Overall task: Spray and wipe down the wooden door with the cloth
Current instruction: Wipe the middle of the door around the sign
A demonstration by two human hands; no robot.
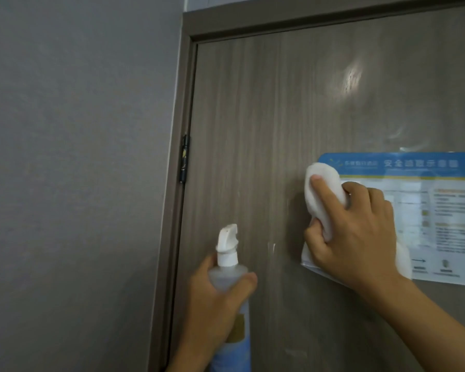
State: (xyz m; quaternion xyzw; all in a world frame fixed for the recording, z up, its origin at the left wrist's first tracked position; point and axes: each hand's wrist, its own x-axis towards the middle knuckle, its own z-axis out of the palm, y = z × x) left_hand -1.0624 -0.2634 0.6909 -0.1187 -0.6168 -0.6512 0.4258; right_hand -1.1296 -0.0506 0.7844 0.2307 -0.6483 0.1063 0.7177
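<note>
The right hand (357, 237) presses a bunched white cloth (324, 194) against the wooden door (266, 108) at the left edge of a posted notice (419, 210), while the left hand (215, 299) grips the spray bottle (227, 267) lower left. Wiping rightward could catch and peel the notice's loose corner. Bare wood lies open above and left, up to the hinge (184, 158) and frame (177, 183).

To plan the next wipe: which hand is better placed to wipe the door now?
Right. The right hand already presses the cloth on the door; the left hand holds the spray bottle.

A blue-headed printed notice (419, 210) is stuck up right of a black hinge (184, 158) and grey wall (78, 157).
</note>
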